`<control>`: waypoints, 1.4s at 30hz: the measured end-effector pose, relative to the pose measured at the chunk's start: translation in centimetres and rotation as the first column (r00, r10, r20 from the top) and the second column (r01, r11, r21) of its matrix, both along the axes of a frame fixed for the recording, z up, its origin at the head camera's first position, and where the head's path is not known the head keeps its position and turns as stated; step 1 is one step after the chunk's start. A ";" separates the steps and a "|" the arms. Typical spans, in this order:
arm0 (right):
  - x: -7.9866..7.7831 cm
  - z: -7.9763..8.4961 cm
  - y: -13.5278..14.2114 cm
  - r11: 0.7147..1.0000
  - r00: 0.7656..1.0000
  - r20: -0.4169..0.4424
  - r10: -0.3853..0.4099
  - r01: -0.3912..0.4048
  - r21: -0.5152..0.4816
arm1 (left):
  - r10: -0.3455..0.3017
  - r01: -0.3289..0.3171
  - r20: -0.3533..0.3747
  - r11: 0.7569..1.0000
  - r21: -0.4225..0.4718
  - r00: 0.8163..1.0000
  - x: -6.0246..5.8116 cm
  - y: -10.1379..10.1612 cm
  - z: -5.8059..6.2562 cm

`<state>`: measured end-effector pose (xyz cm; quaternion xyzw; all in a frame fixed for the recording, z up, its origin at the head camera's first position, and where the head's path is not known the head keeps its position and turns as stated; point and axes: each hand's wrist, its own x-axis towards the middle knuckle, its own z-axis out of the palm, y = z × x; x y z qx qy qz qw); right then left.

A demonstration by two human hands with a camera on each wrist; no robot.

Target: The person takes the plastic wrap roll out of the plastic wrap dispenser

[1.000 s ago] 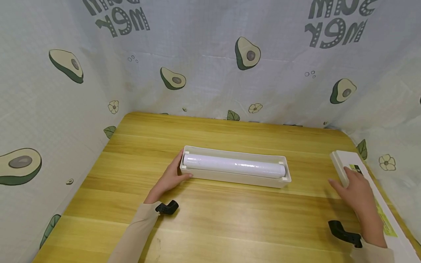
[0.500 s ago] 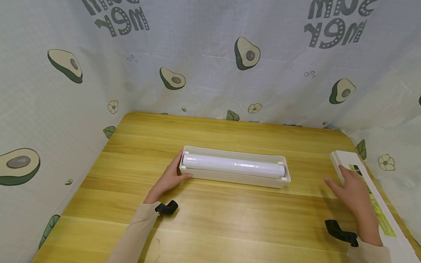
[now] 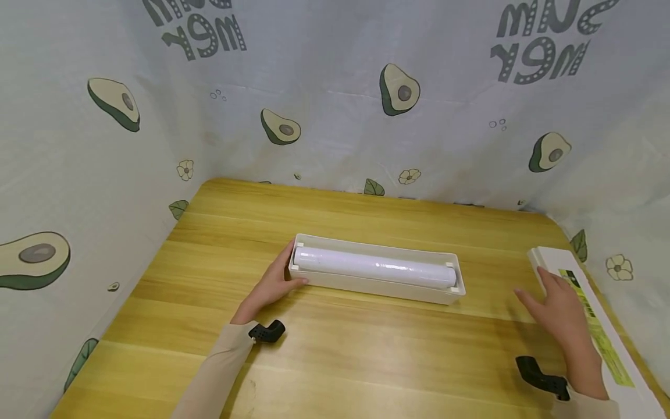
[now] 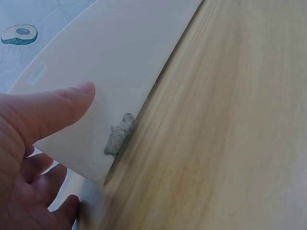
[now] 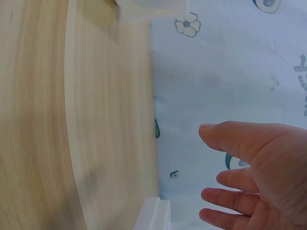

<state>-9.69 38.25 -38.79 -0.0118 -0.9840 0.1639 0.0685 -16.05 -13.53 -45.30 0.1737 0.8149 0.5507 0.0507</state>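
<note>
A long white plastic dispenser box [image 3: 366, 284] lies lidless in the middle of the wooden table. Inside it rests a glossy roll of plastic wrap [image 3: 374, 267]. My left hand [image 3: 269, 285] grips the box's left end, the thumb on the front wall and the other fingers behind the end. The left wrist view shows a crumpled greyish patch [image 4: 120, 134] on that wall, near the lower edge. On the right, my right hand [image 3: 565, 314] hovers with spread fingers beside and partly over a long white piece [image 3: 555, 256] with a yellow-green label. Nothing is in its grasp.
The wooden table [image 3: 366, 361] has rounded far corners. A white curtain [image 3: 335, 70] printed with avocados, leaves and flowers hangs along its back and sides. The labelled white piece lies along the table's right edge.
My right hand has drawn slightly left, off the labelled white piece. My left hand stays on the dispenser box. The head view has shifted a little.
</note>
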 end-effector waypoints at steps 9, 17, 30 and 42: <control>-0.6 0.3 -0.5 0.999 0.999 -0.033 0.036 -0.036 -0.007 | -0.007 0.007 -0.005 1.000 0.025 1.000 -0.2 -0.1 -0.3; -0.7 0.2 -1.3 1.000 0.999 -0.036 0.024 -0.024 0.000 | -0.028 0.029 -0.007 0.997 0.075 1.000 0.0 -0.2 -0.4; -1.0 0.3 -2.3 0.999 0.999 -0.014 0.046 -0.047 -0.024 | -0.036 0.037 -0.017 0.997 0.069 0.999 0.0 -0.3 -0.2; -0.8 0.5 -3.6 0.998 0.998 -0.012 0.056 -0.057 -0.008 | -0.020 0.019 0.003 0.998 0.060 1.000 -0.1 -0.1 -0.6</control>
